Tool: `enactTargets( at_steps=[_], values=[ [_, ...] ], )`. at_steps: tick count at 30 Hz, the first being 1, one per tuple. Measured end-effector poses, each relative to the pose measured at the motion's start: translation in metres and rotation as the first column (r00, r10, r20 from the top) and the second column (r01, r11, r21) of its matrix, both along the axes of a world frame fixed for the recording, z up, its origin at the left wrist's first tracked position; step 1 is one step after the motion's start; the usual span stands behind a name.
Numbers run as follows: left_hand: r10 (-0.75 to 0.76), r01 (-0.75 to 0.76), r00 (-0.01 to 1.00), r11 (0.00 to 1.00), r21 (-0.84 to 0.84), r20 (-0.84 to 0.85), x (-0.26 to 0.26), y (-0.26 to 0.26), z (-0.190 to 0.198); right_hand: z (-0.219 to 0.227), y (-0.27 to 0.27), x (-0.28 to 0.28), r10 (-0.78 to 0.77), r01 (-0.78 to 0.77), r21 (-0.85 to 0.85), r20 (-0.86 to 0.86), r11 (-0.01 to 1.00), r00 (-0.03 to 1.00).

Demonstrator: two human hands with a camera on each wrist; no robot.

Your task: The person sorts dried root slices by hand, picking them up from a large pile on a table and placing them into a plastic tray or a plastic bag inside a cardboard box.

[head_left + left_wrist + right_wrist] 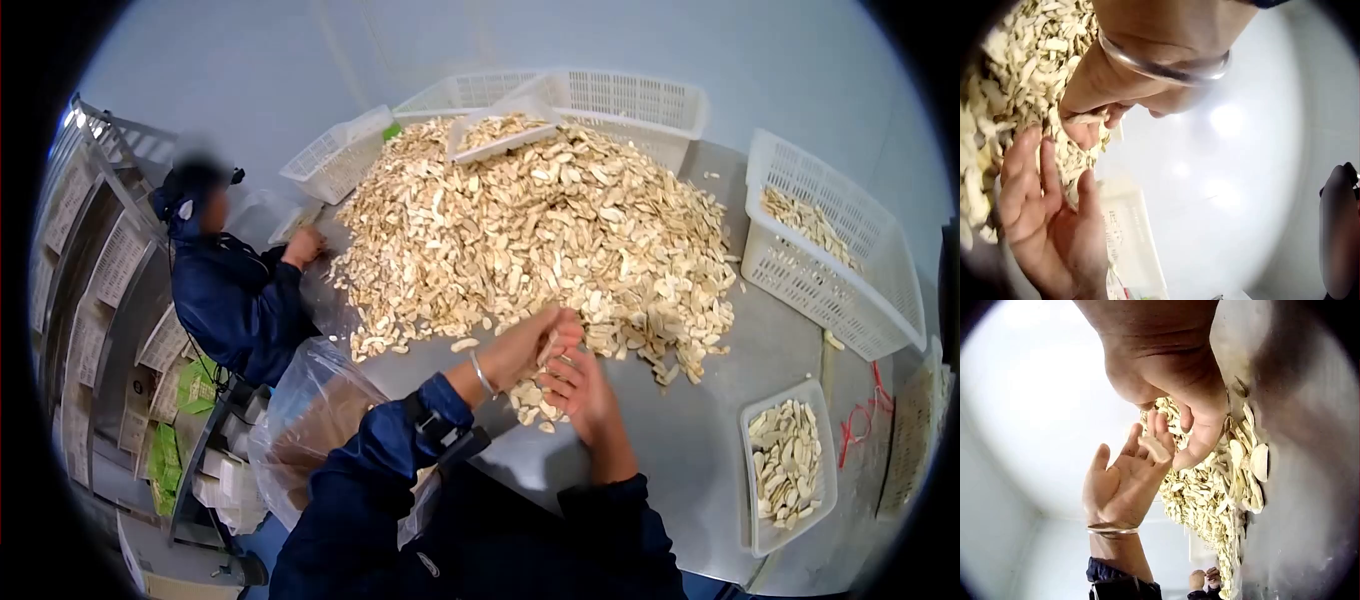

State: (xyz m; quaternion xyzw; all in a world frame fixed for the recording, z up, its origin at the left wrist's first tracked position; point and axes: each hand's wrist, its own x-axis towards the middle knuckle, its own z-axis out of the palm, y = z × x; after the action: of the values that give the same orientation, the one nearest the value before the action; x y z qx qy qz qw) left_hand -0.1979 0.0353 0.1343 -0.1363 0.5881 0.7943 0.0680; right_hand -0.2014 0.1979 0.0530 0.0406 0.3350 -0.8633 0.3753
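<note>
A large heap of pale, dried-looking slices (540,230) covers the middle of the metal table (690,450). At its near edge my left hand (518,352), with a metal bangle at the wrist, is turned palm up. One slice (1155,449) lies across its straight fingers, clearest in the right wrist view, with the thumb held apart. My right hand (588,395) faces it, fingers loosely bent and close to that slice, nothing in its palm. Below the hands lies a small group of slices (530,408), partly hidden by them.
A shallow white tray of slices (750,480) stands at right, near red string (853,425). White baskets (840,285) line the right and back; a scoop-like tray (505,143) sits atop the heap. Another person (235,280) works at left, beside a clear plastic bag (310,425).
</note>
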Motion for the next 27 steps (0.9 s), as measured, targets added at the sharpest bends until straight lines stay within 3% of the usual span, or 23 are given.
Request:
enactTargets(
  at_steps=[2, 3, 4, 5, 7, 8, 11, 15, 18, 19, 21, 23, 24, 27],
  values=[
    [-0.043, 0.041, 0.999, 0.998, 0.053, 0.023, 0.019, 0.013, 0.004, -0.005, 0.003, -0.004, 0.031, -0.031, 0.010, 0.018, 0.999, 0.999],
    [-0.003, -0.007, 0.998, 0.990, -0.140, -0.070, 0.018, 0.003, 0.000, -0.007, 0.002, -0.005, 0.046, -0.047, 0.007, 0.029, 0.999, 0.999],
    [0.020, -0.072, 0.986, 0.944, -0.322, -0.165, 0.014, -0.015, -0.007, -0.007, 0.003, -0.006, 0.052, -0.046, 0.087, -0.070, 0.995, 0.996],
    [0.026, -0.153, 0.966, 0.862, -0.483, -0.259, 0.014, -0.031, -0.013, -0.008, 0.005, -0.006, 0.020, -0.014, 0.103, -0.062, 0.995, 0.998],
    [0.064, -0.195, 0.962, 0.838, -0.509, -0.264, 0.017, -0.060, -0.023, -0.008, 0.007, -0.010, -0.038, 0.046, 0.137, -0.060, 0.989, 0.997],
    [0.080, -0.214, 0.960, 0.825, -0.522, -0.268, 0.020, -0.067, -0.026, -0.003, 0.004, -0.013, -0.090, 0.086, 0.079, 0.047, 0.993, 0.995],
    [-0.022, -0.230, 0.960, 0.503, -0.833, -0.278, 0.032, -0.061, -0.037, 0.003, 0.009, -0.010, -0.154, 0.159, -0.052, 0.097, 0.986, 0.983],
    [-0.290, -0.308, 0.902, 0.089, -0.947, -0.320, 0.037, -0.035, -0.057, -0.007, 0.016, -0.018, -0.176, 0.192, -0.073, 0.185, 0.979, 0.967],
    [-0.284, -0.314, 0.905, 0.056, -0.948, -0.317, 0.037, -0.029, -0.069, -0.009, 0.024, -0.018, -0.162, 0.179, -0.115, 0.140, 0.977, 0.977],
    [-0.275, -0.308, 0.911, 0.043, -0.951, -0.307, 0.037, -0.028, -0.071, -0.007, 0.023, -0.018, -0.195, 0.199, -0.031, 0.118, 0.979, 0.974],
    [-0.199, -0.171, 0.960, 0.149, -0.974, -0.199, 0.041, -0.032, -0.063, -0.001, 0.017, -0.017, -0.255, 0.245, 0.128, 0.069, 0.961, 0.964],
    [-0.129, 0.022, 0.992, 0.255, -0.967, -0.011, 0.046, -0.037, -0.049, 0.011, 0.014, -0.017, -0.253, 0.239, 0.171, 0.065, 0.956, 0.965],
    [-0.100, -0.054, 0.993, 0.156, -0.986, -0.070, 0.043, -0.042, -0.057, 0.015, 0.011, -0.017, -0.250, 0.234, 0.190, 0.063, 0.953, 0.966],
    [-0.088, -0.382, 0.919, 0.037, -0.924, -0.383, 0.035, -0.038, -0.070, 0.008, 0.009, -0.018, -0.229, 0.221, 0.187, 0.024, 0.957, 0.973]
  ],
)
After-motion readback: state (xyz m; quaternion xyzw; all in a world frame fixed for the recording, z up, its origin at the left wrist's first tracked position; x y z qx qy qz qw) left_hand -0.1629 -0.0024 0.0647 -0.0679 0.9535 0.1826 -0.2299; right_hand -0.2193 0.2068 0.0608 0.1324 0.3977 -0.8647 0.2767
